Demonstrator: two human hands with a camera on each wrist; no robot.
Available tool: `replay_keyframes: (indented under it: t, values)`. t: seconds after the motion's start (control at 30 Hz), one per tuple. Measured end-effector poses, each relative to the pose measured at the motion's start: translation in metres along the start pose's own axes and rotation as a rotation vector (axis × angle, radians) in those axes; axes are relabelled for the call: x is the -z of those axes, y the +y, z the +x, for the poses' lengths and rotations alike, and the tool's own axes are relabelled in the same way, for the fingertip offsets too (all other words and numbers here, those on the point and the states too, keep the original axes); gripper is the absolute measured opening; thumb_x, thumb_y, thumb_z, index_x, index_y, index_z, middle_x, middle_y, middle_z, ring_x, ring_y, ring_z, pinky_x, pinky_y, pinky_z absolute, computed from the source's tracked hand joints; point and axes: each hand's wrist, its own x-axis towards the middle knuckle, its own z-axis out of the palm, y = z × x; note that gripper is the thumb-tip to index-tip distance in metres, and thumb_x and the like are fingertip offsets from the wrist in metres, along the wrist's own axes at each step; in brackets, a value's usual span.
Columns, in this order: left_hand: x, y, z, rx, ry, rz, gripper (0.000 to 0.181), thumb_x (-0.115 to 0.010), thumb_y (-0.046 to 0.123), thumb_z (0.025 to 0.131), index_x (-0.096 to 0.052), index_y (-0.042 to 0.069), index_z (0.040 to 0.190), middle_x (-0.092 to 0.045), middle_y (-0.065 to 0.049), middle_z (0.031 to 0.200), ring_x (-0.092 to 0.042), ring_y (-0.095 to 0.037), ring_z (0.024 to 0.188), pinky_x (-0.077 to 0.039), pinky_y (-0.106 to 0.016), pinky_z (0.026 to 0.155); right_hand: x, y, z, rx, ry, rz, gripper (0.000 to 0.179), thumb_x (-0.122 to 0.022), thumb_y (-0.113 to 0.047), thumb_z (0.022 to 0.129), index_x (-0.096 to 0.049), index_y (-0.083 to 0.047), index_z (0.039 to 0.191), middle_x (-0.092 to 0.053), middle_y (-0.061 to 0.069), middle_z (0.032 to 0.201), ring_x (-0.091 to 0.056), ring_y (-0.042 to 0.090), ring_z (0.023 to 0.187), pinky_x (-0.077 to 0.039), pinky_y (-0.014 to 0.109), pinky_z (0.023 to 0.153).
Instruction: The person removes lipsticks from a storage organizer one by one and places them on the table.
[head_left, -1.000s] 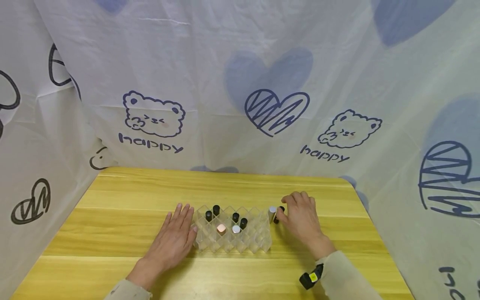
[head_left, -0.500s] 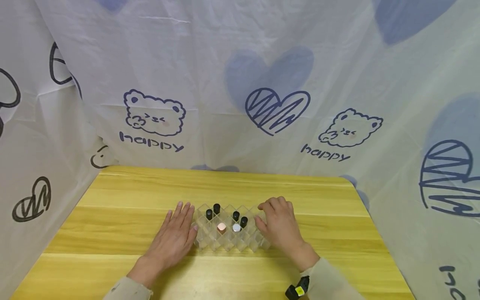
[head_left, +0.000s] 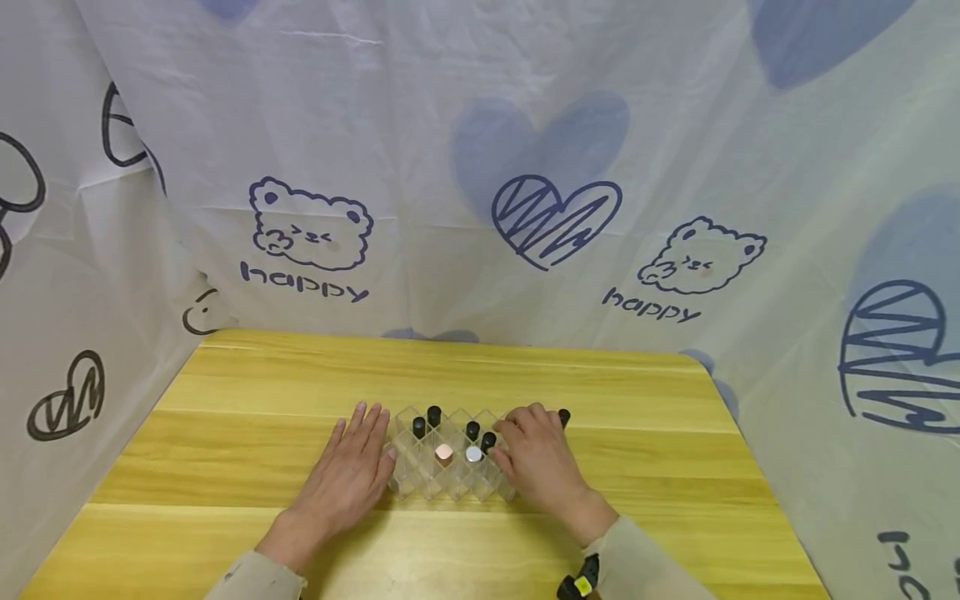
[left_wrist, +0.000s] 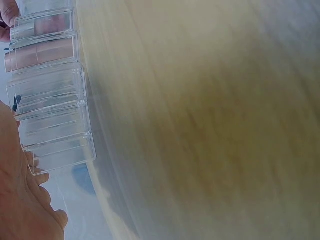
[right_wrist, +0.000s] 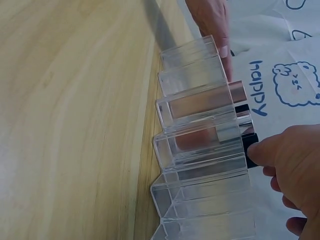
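A clear lattice rack stands on the table, with several lipstick tubes upright in its cells. One cap is pink, one is silver, and others are black. My left hand lies with fingers straight along the rack's left end, touching it. Over the rack's right part, my right hand pinches a black-capped lipstick tube by its cap between thumb and fingers; the tube's lower part is inside a cell. My right hand covers the rack's right end in the head view.
Just beyond my right hand, another black-capped tube stands outside the rack. The wooden table reaches back to a white printed cloth. A black strap is on my right wrist.
My right hand has moved left from the tubes outside the rack onto the rack, reaching a black cap there. The silver-capped tube outside is now hidden. My left hand stays put.
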Motion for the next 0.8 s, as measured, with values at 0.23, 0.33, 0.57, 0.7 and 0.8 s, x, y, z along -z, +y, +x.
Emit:
replay_keyframes:
  t: [0.23,0.33,0.57,0.7,0.8]
  values:
    - [0.001,0.000,0.000,0.007,-0.005,-0.009,0.063,-0.034,0.037,0.115,-0.028,-0.002,0.164,-0.027,-0.021,0.172,-0.016,-0.039,0.162,-0.015,-0.060,0.132,-0.001,-0.002,0.003,-0.010,-0.029,-0.019,0.025,-0.084,-0.030,0.092,-0.078,-0.012,0.108,-0.071,0.002,0.106,-0.059,0.023,0.100,-0.044,0.037,0.079]
    - [0.000,0.000,0.000,0.008,-0.002,-0.008,0.063,-0.035,0.037,0.115,-0.028,-0.002,0.164,-0.027,-0.021,0.172,-0.016,-0.039,0.162,-0.016,-0.060,0.132,-0.001,-0.002,0.004,-0.005,-0.036,-0.023,0.024,-0.083,-0.030,0.093,-0.078,-0.012,0.107,-0.071,0.002,0.105,-0.059,0.023,0.100,-0.044,0.037,0.079]
    - [-0.001,0.000,0.000,0.007,-0.005,-0.009,0.063,-0.035,0.037,0.115,-0.028,-0.002,0.164,-0.027,-0.022,0.172,-0.016,-0.039,0.162,-0.015,-0.060,0.132,0.000,-0.001,0.007,0.049,-0.005,-0.046,0.019,-0.083,-0.026,0.092,-0.078,-0.012,0.103,-0.071,0.001,0.101,-0.059,0.023,0.095,-0.044,0.036,0.077]
    - [-0.001,0.000,0.000,0.009,-0.004,-0.010,0.063,-0.035,0.037,0.115,-0.029,-0.002,0.164,-0.027,-0.021,0.172,-0.016,-0.039,0.162,-0.014,-0.060,0.132,0.001,0.000,0.010,0.080,0.019,-0.039,0.018,-0.083,-0.025,0.091,-0.077,-0.011,0.100,-0.070,0.001,0.099,-0.058,0.023,0.092,-0.042,0.036,0.076]
    - [0.000,0.000,0.000,0.011,-0.005,-0.012,0.063,-0.035,0.037,0.115,-0.028,-0.002,0.164,-0.027,-0.021,0.172,-0.016,-0.039,0.162,-0.014,-0.060,0.132,0.003,0.002,0.012,0.095,0.032,-0.038,0.018,-0.083,-0.026,0.089,-0.076,-0.011,0.098,-0.069,0.001,0.096,-0.057,0.023,0.089,-0.041,0.035,0.075]
